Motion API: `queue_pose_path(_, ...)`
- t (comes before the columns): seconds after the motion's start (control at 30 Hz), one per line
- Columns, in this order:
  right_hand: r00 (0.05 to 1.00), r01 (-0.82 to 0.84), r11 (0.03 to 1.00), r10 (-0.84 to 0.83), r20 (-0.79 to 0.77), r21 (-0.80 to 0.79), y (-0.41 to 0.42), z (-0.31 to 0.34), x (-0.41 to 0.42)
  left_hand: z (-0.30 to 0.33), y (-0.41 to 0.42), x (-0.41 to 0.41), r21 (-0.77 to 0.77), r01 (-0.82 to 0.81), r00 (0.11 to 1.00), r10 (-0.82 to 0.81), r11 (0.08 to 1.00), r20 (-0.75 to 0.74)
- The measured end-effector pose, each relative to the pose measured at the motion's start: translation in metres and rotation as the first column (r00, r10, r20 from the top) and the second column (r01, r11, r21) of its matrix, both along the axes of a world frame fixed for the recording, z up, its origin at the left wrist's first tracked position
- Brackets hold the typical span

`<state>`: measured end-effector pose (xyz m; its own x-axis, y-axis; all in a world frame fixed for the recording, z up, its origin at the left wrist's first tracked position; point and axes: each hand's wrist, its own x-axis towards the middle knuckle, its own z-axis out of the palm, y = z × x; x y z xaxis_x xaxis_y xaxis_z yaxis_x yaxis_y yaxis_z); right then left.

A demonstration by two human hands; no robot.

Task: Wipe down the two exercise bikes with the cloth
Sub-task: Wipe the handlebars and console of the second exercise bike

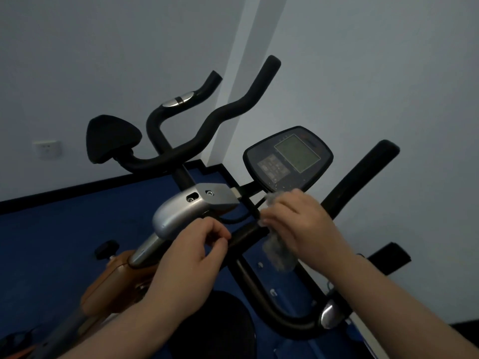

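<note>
So we've got both hands on the near bike's black handlebar. Our right hand is holding the grey cloth bunched against the bar, just below the console with its greenish screen. Our left hand has its fingers curled around the bar next to the silver stem cover. Behind it we can see the second bike's curvy handlebars and a black saddle. Blue floor, pale walls, and a wall socket off to the left. The orange frame sits lower left.
</note>
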<state>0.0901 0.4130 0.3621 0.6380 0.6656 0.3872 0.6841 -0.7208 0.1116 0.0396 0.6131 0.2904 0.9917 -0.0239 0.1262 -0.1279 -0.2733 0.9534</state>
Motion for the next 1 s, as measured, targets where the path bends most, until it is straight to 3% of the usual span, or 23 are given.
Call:
queue_pose_path(0.13, 0.988, 0.131, 0.975, -0.113, -0.108, 0.181, 0.025, -0.009, -0.012, 0.003, 0.0, 0.001, 0.015, 0.017, 1.0, -0.017, 1.0, 0.005)
queue_pose_path(0.27, 0.994, 0.073, 0.991, -0.063, -0.094, 0.108, 0.022, -0.018, -0.02, 0.005, 0.001, -0.001, 0.04, 0.04, 0.999, -0.041, 0.998, 0.024)
queue_pose_path(0.43, 0.956, 0.29, 0.922, -0.291, -0.036, 0.257, 0.0, 0.001, -0.009, 0.008, 0.0, -0.002, 0.035, 0.063, 0.998, -0.063, 0.997, 0.009)
queue_pose_path(0.57, 0.98, 0.198, 0.957, -0.19, -0.06, 0.21, 0.033, -0.028, -0.02, 0.01, 0.001, -0.001, 0.064, 0.114, 0.993, -0.115, 0.991, 0.01)
queue_pose_path(0.63, 0.973, 0.233, 0.955, -0.229, -0.04, 0.183, 0.011, -0.019, -0.018, 0.012, 0.002, -0.002, 0.085, 0.137, 0.99, -0.139, 0.987, 0.015)
queue_pose_path(0.8, 0.879, 0.458, 0.819, -0.475, -0.039, 0.345, -0.016, 0.013, -0.013, 0.017, 0.001, -0.001, 0.148, 0.175, 0.98, -0.186, 0.973, 0.065)
queue_pose_path(0.87, 0.822, 0.546, 0.683, -0.548, -0.155, 0.485, 0.001, 0.009, -0.012, 0.015, 0.001, 0.0, 0.162, 0.172, 0.981, -0.184, 0.972, 0.065)
queue_pose_path(0.93, 0.765, 0.626, 0.577, -0.584, -0.271, 0.525, 0.021, -0.006, -0.019, 0.013, 0.001, 0.001, 0.177, 0.172, 0.98, -0.186, 0.969, 0.069)
queue_pose_path(1.0, 0.817, 0.562, 0.64, -0.527, -0.233, 0.524, 0.026, -0.02, -0.033, 0.013, 0.001, 0.002, 0.185, 0.165, 0.981, -0.18, 0.969, 0.069)
